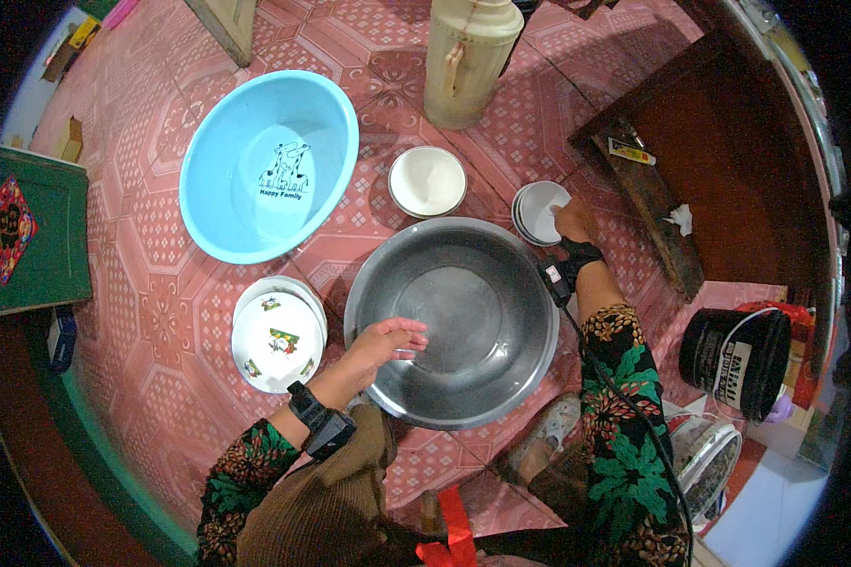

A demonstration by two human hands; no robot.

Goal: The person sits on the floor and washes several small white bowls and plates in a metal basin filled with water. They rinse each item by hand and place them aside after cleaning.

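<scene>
My left hand (386,345) hovers over the near left part of a grey metal basin (454,312), fingers extended and holding nothing. The inside of the basin is bare and shiny. At its far right, my right hand (576,221) grips the rim of a small stack of white bowls (540,207), with a fingertip inside the top one; the other fingers are partly hidden. Beyond the basin sits another stack of white bowls (427,181). To the left, white plates (268,351) with coloured prints lie piled and slightly offset.
A blue plastic basin (230,177) with printed giraffes and writing stands far left. A cream lidded container (461,78) rises at the back. On the right are a wooden board (656,220), a black bucket (730,361) and a white bucket (705,453). A cable (624,404) runs along my right arm.
</scene>
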